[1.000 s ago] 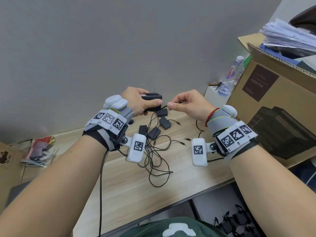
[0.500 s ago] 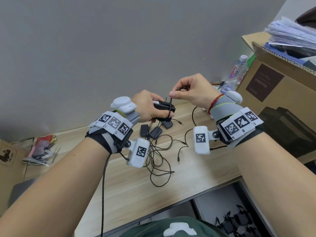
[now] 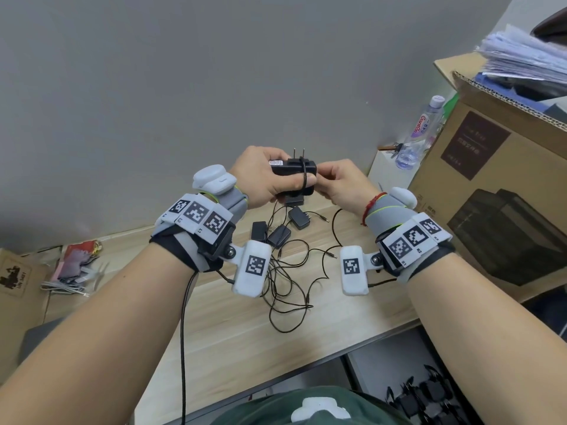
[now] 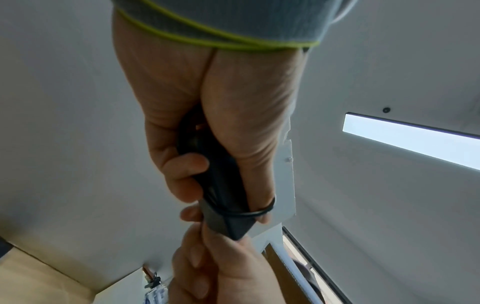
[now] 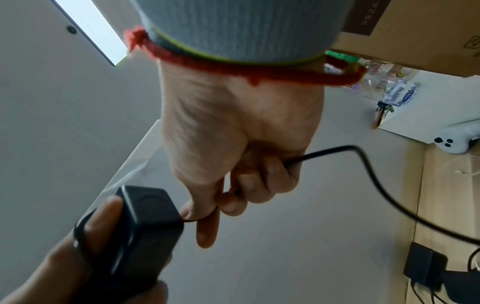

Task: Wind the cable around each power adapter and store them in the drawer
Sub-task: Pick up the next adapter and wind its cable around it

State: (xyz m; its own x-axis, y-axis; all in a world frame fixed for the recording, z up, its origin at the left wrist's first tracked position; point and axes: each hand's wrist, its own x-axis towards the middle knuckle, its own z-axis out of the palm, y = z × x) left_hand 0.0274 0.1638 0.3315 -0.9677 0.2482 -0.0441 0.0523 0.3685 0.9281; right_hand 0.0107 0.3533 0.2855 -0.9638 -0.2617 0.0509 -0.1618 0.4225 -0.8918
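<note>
My left hand (image 3: 270, 179) grips a black power adapter (image 3: 293, 169) in the air above the desk, prongs pointing up, thumb lying across its face. One turn of its thin black cable (image 3: 303, 176) runs over the adapter and my thumb. My right hand (image 3: 334, 182) sits just right of the adapter and pinches that cable (image 5: 363, 156) in curled fingers; the rest trails down to the desk. In the left wrist view the adapter (image 4: 223, 197) shows the cable loop near its end. Several more black adapters (image 3: 277, 236) with tangled cables lie on the wooden desk (image 3: 214, 338) below.
A large cardboard box (image 3: 503, 191) stands at the right with a stack of papers (image 3: 527, 62) on top. A plastic bottle (image 3: 420, 130) and keys sit beside it. An open drawer (image 3: 429, 397) holding dark items shows under the desk edge at lower right. Clutter lies at far left.
Both hands rose with the adapter. My right hand carried the cable over the adapter and down its right side, so a turn now lies around it. The prongs point up now.
</note>
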